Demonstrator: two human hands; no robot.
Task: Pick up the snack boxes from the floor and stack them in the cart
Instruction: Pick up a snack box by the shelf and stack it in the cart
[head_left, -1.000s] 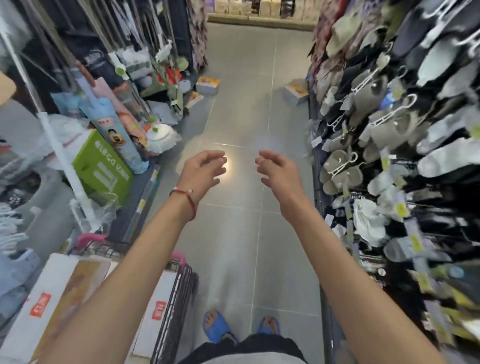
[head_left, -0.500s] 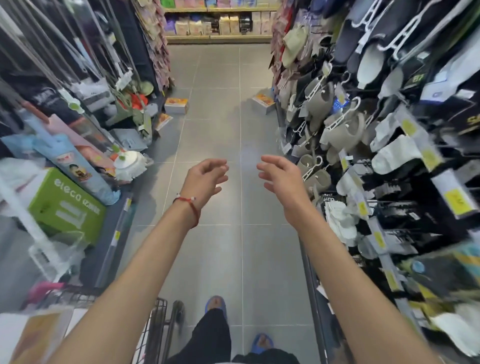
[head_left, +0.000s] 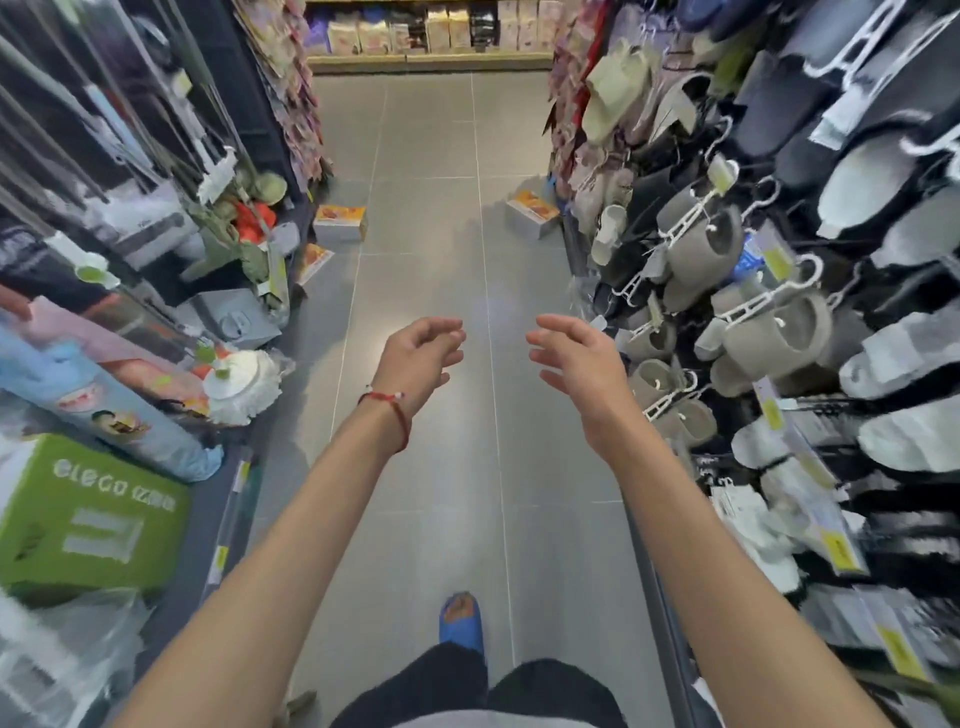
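Note:
Three snack boxes lie on the grey floor farther up the aisle. One white and orange snack box (head_left: 340, 223) sits by the left shelf. A second snack box (head_left: 313, 261) leans tilted just below it. The third snack box (head_left: 532, 213) rests by the right rack. My left hand (head_left: 420, 357), with a red string on its wrist, and my right hand (head_left: 574, 358) are stretched out in front of me at mid-aisle, both with loosely curled fingers and holding nothing. The cart is out of view.
Slippers on white hangers (head_left: 737, 270) fill the right rack close to my right arm. On the left stand mops (head_left: 236, 384), a green carton (head_left: 88, 514) and a grey box (head_left: 234, 319). A shelf of goods (head_left: 426, 31) closes the aisle's far end. My blue slipper (head_left: 460, 621) is on the floor tiles.
I have walked forward along the aisle. The cart with its boxes has dropped out of view at the lower left, and the floor boxes are nearer. Both hands stay raised and hold nothing.

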